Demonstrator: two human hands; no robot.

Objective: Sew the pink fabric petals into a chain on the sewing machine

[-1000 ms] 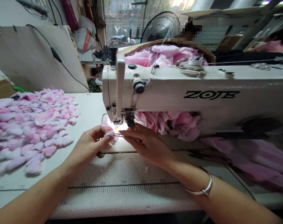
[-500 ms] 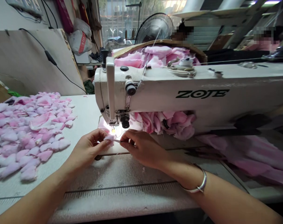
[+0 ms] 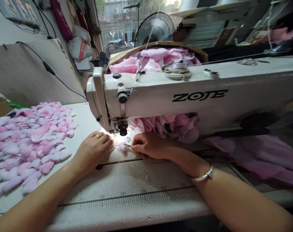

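A white ZOJE sewing machine point(image 3: 175, 93) stands across the table. My left hand point(image 3: 94, 149) lies flat with its fingertips pressing a small pink fabric petal point(image 3: 122, 147) just under the needle point(image 3: 115, 134), in the lamp's glare. My right hand point(image 3: 150, 145) is closed on a thin metal tool point(image 3: 127, 145) whose tip touches the petal from the right. A silver bangle point(image 3: 204, 175) is on my right wrist. Sewn pink petals point(image 3: 172, 125) bunch behind the needle under the machine's arm.
A heap of loose pink petals point(image 3: 27, 138) covers the table's left side. A basket of pink fabric point(image 3: 156, 58) and a fan point(image 3: 154, 29) stand behind the machine. Pink cloth point(image 3: 252, 154) trails to the right. A ruler strip point(image 3: 127, 196) runs along the table's front.
Both hands have moved forward toward the needle. My left hand went from pinching the petal to pressing it flat under the presser foot. The view has shifted to the right.
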